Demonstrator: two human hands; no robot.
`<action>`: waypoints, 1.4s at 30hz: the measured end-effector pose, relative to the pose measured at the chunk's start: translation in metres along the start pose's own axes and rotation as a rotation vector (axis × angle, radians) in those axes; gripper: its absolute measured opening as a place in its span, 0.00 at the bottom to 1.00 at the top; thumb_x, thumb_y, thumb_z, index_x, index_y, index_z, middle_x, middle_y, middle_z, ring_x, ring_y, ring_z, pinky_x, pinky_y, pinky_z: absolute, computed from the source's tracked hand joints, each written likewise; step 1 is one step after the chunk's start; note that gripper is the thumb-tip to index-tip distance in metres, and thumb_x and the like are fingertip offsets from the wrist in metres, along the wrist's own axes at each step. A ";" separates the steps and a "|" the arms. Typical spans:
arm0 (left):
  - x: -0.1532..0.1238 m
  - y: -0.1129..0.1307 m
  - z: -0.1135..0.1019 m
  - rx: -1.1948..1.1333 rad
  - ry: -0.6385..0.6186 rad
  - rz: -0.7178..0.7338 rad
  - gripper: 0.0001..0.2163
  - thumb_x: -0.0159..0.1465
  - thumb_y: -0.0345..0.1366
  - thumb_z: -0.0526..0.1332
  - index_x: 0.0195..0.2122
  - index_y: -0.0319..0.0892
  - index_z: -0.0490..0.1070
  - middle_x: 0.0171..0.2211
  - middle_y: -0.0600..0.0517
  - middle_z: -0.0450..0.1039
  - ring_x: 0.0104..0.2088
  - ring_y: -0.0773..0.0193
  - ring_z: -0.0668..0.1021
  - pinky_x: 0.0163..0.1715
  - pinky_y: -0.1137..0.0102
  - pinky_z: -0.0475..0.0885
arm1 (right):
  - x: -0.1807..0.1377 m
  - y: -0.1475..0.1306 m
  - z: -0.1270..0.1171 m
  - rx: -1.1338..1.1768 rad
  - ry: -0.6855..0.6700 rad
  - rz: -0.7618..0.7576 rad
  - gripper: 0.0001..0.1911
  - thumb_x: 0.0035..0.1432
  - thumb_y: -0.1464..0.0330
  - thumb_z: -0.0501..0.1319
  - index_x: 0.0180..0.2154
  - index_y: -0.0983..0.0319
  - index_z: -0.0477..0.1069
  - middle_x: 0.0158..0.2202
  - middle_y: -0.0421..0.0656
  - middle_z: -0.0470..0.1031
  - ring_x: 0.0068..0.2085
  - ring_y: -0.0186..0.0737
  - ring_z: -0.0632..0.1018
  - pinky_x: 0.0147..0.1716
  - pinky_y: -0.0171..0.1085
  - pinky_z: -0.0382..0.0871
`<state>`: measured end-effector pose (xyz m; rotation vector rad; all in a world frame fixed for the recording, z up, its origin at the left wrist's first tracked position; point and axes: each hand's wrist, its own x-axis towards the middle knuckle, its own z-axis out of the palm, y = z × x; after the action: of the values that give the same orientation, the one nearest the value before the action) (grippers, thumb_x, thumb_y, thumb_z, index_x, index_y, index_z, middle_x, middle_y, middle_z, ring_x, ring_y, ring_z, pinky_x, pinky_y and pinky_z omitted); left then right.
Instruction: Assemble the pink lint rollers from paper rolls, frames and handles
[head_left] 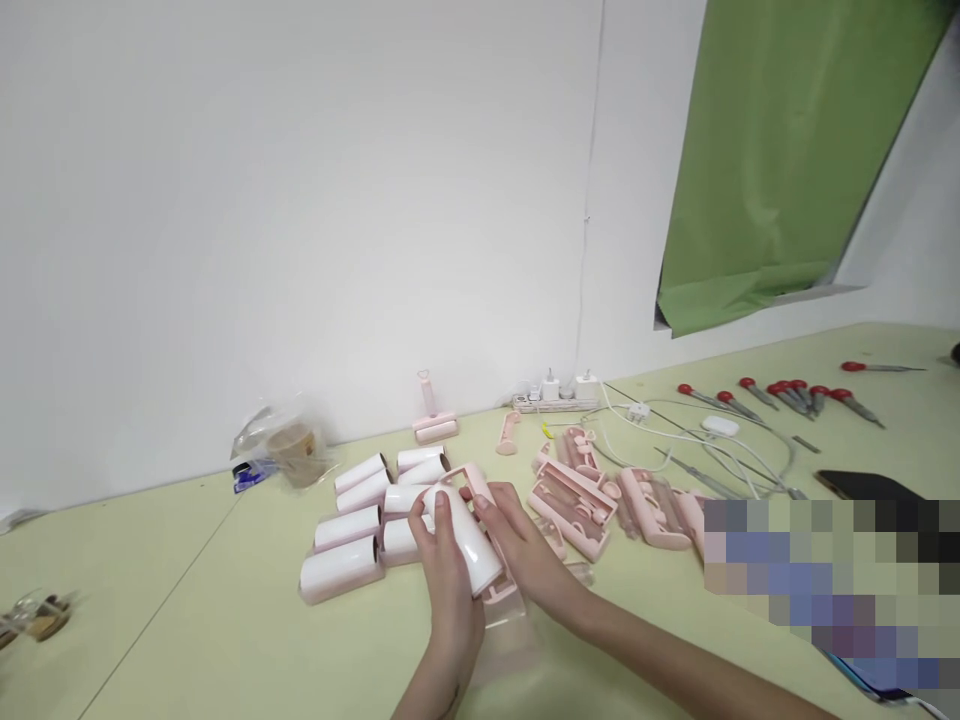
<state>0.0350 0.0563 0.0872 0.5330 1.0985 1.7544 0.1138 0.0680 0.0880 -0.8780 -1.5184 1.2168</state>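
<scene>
A white lint-roller refill roll point(466, 537) sits in a pink plastic roller frame point(480, 480), and both my hands hold this pair above the table. My left hand point(448, 580) is closed round the near side of the roll. My right hand point(525, 545) grips the frame and roll from the right. Just to the left lies a heap of several more white rolls point(360, 525) on the pale yellow-green table point(225, 620).
Pink roller frames and parts point(577, 490) lie to the right. A pink roller stands by the wall point(431, 410) next to a power strip with chargers point(555, 392). Red-handled screwdrivers point(780, 398), white cables, a plastic bag with a cup point(289, 445) and a black phone point(862, 485) are also there.
</scene>
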 end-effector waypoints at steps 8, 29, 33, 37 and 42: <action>-0.007 -0.005 0.000 0.033 -0.096 0.000 0.27 0.50 0.42 0.64 0.49 0.50 0.53 0.38 0.50 0.71 0.33 0.62 0.77 0.30 0.72 0.71 | -0.003 0.009 -0.002 -0.250 0.064 -0.090 0.14 0.61 0.59 0.42 0.39 0.58 0.61 0.38 0.42 0.62 0.43 0.37 0.68 0.43 0.37 0.64; -0.041 0.008 -0.032 0.594 -0.850 -0.066 0.22 0.32 0.27 0.68 0.32 0.46 0.70 0.28 0.53 0.73 0.32 0.54 0.73 0.31 0.68 0.67 | -0.048 -0.052 -0.076 -1.095 -0.649 -0.252 0.05 0.36 0.70 0.59 0.23 0.61 0.69 0.20 0.40 0.71 0.19 0.36 0.67 0.17 0.33 0.50; -0.045 0.000 -0.038 0.629 -0.795 0.022 0.16 0.37 0.30 0.67 0.29 0.48 0.70 0.23 0.54 0.72 0.25 0.57 0.73 0.30 0.68 0.68 | -0.057 -0.050 -0.070 -1.092 -0.705 -0.265 0.07 0.38 0.75 0.53 0.22 0.62 0.68 0.19 0.42 0.72 0.18 0.35 0.67 0.17 0.32 0.50; -0.050 -0.012 -0.040 0.676 -0.763 0.072 0.13 0.39 0.32 0.66 0.28 0.49 0.71 0.21 0.53 0.72 0.23 0.58 0.72 0.30 0.67 0.68 | -0.058 -0.049 -0.068 -1.027 -0.702 -0.195 0.08 0.37 0.77 0.52 0.20 0.62 0.68 0.16 0.39 0.69 0.16 0.32 0.62 0.15 0.31 0.49; -0.045 -0.016 -0.043 0.581 -0.701 0.097 0.18 0.36 0.31 0.66 0.32 0.50 0.72 0.25 0.52 0.74 0.27 0.56 0.73 0.32 0.66 0.69 | -0.047 -0.058 -0.079 -0.876 -0.699 0.019 0.04 0.40 0.73 0.57 0.20 0.62 0.69 0.16 0.35 0.65 0.17 0.29 0.63 0.14 0.28 0.52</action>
<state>0.0305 -0.0008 0.0574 1.4472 1.0515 1.1358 0.2045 0.0320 0.1356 -1.0543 -2.7191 0.8778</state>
